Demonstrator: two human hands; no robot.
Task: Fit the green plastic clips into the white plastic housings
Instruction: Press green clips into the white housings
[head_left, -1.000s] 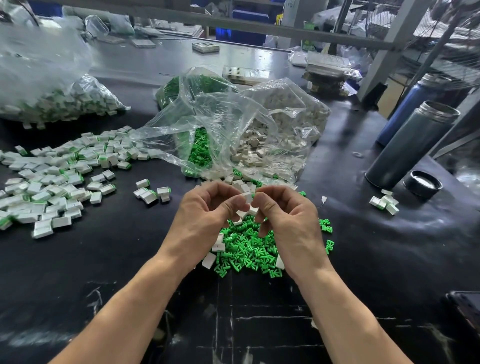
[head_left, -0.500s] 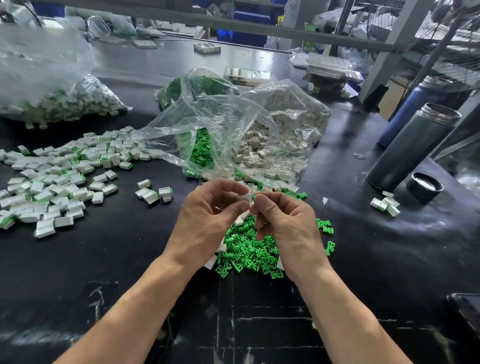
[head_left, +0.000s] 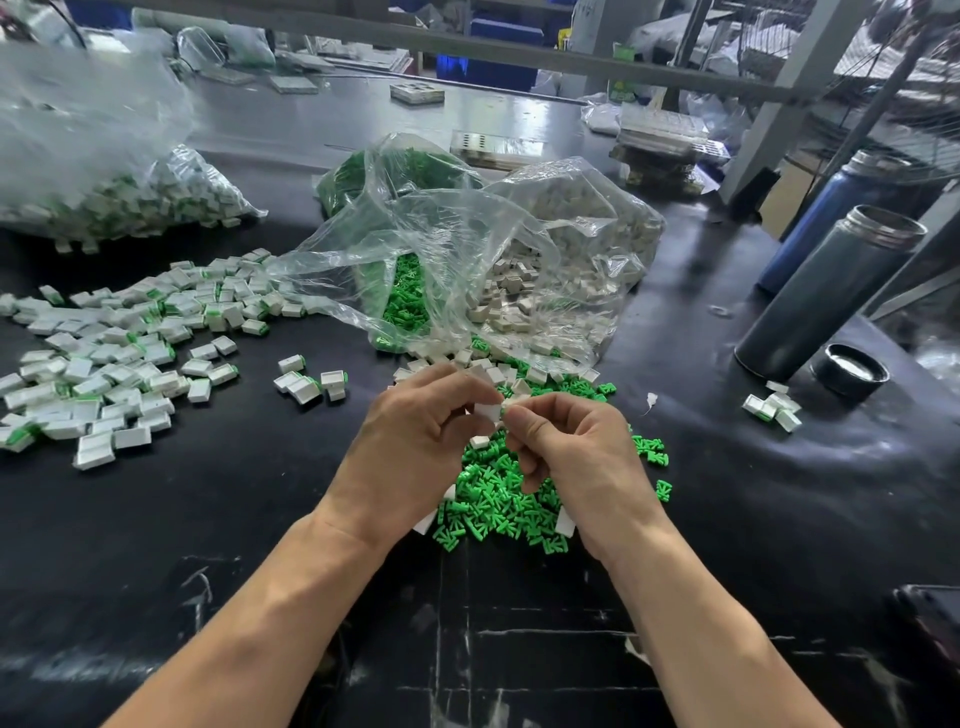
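Observation:
My left hand (head_left: 415, 441) and my right hand (head_left: 576, 452) meet above a heap of loose green clips (head_left: 493, 499) on the black table. Between their fingertips is a white housing (head_left: 491, 411); the left fingers pinch one end, and the right thumb and fingers pinch the other end. Whether a green clip is in it is hidden by the fingers. More white housings (head_left: 519, 306) spill from a clear bag behind the hands, beside a bag of green clips (head_left: 405, 296).
Many assembled white-and-green pieces (head_left: 114, 358) lie spread at the left, with a full bag of them (head_left: 119, 202) behind. Two steel flasks (head_left: 826, 291) and a black lid (head_left: 849, 370) stand at the right, next to a few pieces (head_left: 774, 408). A dark device (head_left: 930, 618) lies at the lower right edge.
Both hands stayed together over the green heap, lifting slightly. The white housing now shows more plainly between the fingertips.

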